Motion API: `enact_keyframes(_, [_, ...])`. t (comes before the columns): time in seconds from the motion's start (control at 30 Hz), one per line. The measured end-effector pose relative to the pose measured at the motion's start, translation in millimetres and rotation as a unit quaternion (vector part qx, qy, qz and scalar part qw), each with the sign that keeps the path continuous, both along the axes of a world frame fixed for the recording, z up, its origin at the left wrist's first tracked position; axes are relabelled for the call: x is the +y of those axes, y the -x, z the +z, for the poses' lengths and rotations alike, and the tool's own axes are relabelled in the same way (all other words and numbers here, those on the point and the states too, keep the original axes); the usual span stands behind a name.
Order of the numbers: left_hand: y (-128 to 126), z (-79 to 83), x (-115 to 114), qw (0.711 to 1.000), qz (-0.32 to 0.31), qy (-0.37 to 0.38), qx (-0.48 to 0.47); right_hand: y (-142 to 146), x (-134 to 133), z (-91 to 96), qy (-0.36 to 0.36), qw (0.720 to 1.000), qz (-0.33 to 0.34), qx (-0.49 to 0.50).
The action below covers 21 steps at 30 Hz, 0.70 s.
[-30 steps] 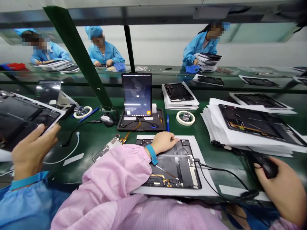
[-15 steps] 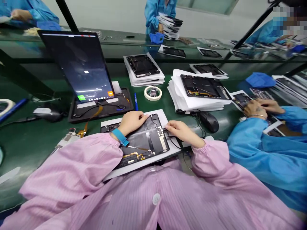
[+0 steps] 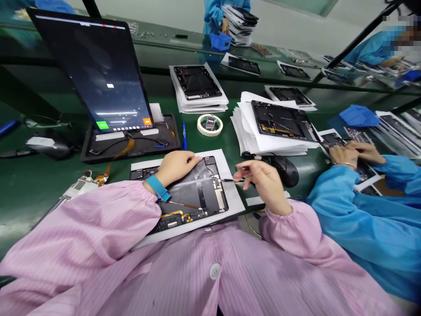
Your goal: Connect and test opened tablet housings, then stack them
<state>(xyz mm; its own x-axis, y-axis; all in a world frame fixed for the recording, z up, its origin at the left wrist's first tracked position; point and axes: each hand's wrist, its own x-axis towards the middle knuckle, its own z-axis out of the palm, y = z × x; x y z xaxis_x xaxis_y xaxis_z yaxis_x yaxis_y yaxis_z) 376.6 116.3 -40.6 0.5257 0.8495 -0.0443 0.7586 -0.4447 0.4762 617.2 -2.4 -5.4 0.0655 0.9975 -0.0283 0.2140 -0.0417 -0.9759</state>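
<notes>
An opened tablet (image 3: pixel 210 193) lies on white paper sheets (image 3: pixel 234 193) in front of me, its circuit parts and gold flex cables bare. My left hand (image 3: pixel 176 166), with a blue wristband, rests over its upper part, closed with the fingertips at the far edge. Some of those fingers are hidden. To the right of the tablet, my right hand (image 3: pixel 265 182) is raised with bent fingers, holding a thin black cable (image 3: pixel 239 180). The cable's light plug end points at the tablet's right edge, and a small gap seems to separate them.
A lit screen (image 3: pixel 108 74) stands in a black tray (image 3: pixel 131 149) at left. Beyond my hands are a blue pen (image 3: pixel 184 137), a tape roll (image 3: pixel 210 134) and stacked tablet housings (image 3: pixel 197 81). A black mouse (image 3: pixel 286 171) and a co-worker's hands (image 3: pixel 348 153) are at right.
My right hand has moved up and right, away from the tablet's edge, with the cable plug now visible. My left hand stays on the tablet. The view has shifted slightly.
</notes>
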Motion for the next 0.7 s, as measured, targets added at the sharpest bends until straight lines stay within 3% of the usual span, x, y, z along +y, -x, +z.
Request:
enact_keyframes(0.17, [-0.3,0.9,-0.5,1.000,0.000,-0.001,0.003,16.8,-0.7,-26.0,-0.004,0.977,0.096,-0.191])
enact_keyframes(0.27, [0.1,1.4,-0.7,1.000,0.000,-0.004,0.000,14.8,5.4,-37.0,-0.008,0.978,0.111,-0.179])
enact_keyframes(0.4, [0.5,1.7,-0.8,1.000,0.001,0.000,-0.007,15.2,5.7,-37.6,-0.005,0.977,0.126,-0.170])
enact_keyframes(0.47, [0.1,1.7,-0.6,1.000,0.001,0.004,-0.011,20.7,1.3,-34.7,-0.015,0.954,0.106,-0.278])
enact_keyframes(0.57, [-0.9,1.6,-0.2,1.000,0.005,0.005,-0.013,34.6,-6.5,-33.0,-0.064,0.887,0.082,-0.451])
enact_keyframes(0.63, [-1.4,1.6,-0.1,1.000,0.011,0.001,-0.009,43.5,-9.7,-34.7,-0.096,0.861,0.094,-0.490])
enact_keyframes(0.7, [-1.5,1.8,-0.4,1.000,0.012,0.000,-0.007,47.0,-10.6,-36.8,-0.113,0.859,0.104,-0.489])
